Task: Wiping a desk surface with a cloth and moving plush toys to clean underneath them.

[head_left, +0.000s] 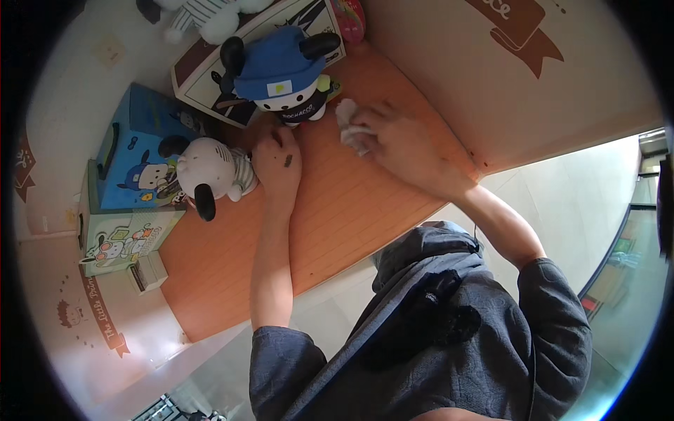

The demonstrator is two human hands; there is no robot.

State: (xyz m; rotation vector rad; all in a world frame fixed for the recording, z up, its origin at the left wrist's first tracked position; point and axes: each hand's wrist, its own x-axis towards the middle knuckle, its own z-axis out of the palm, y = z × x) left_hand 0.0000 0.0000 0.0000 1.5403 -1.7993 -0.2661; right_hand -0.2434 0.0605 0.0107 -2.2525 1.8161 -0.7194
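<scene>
My right hand [400, 144] is closed on a crumpled white tissue [354, 128], low over the orange-brown wooden shelf [344, 203]. My left hand [277, 161] is between two dog figurines, its fingers in shadow and partly hidden, so I cannot tell whether they grip anything. Left of that hand, a white dog figurine [207, 168] with black ears and a striped body leans with its head toward the left. Just beyond my fingers stands a larger dog figurine [284, 77] with a blue cap and black shirt.
A blue cartoon box [140, 158] and a pale green one [123, 235] stand along the left wall. Behind the capped figurine is a white-and-dark box [203, 88], with a striped plush toy [210, 17] farther back. A printed panel [533, 105] rises at the right.
</scene>
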